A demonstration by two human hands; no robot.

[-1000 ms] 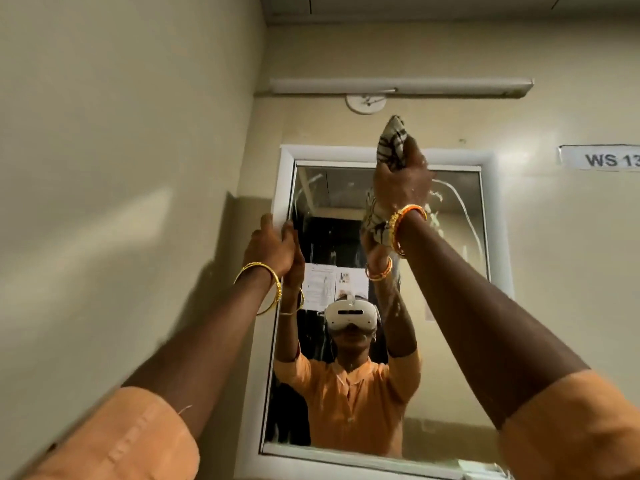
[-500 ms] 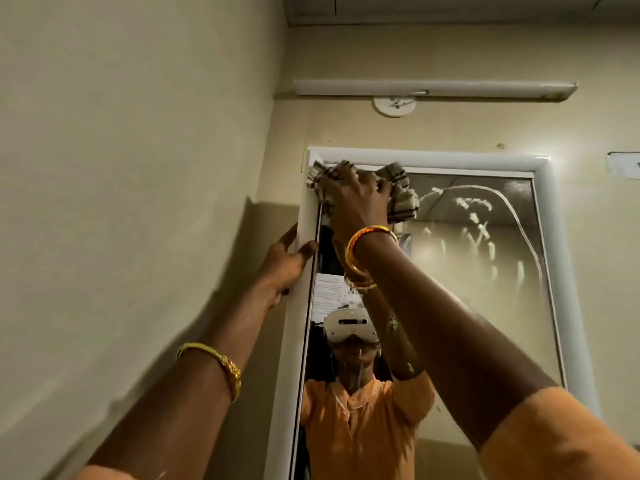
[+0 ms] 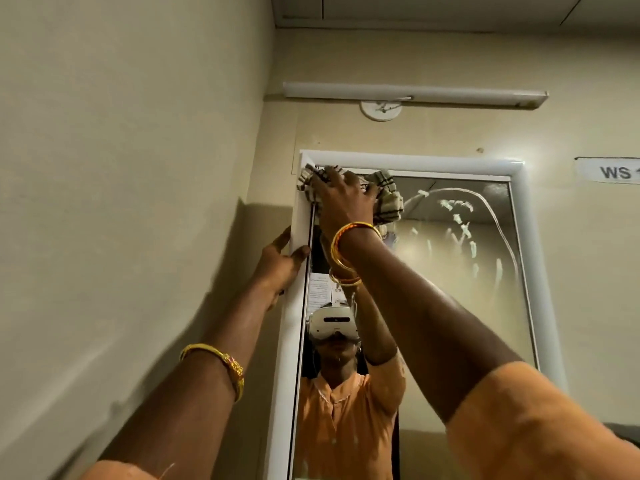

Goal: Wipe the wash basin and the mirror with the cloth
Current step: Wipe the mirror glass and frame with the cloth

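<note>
While right hand (image 3: 341, 199) presses it flat-fingered, checked cloth (image 3: 388, 197) bunched on streaked mirror (image 3: 450, 271), left hand (image 3: 278, 263) gripping frame (image 3: 294, 306)

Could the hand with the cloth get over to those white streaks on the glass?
Probably yes. The right hand presses the cloth at the mirror's top left corner, and the streaks lie just to its right on the same glass, with nothing between. The left hand only holds the frame.

Cloth (image 3: 388, 199) at mirror (image 3: 450, 289) top-left corner, seemingly touching its frame (image 3: 415, 160).
</note>
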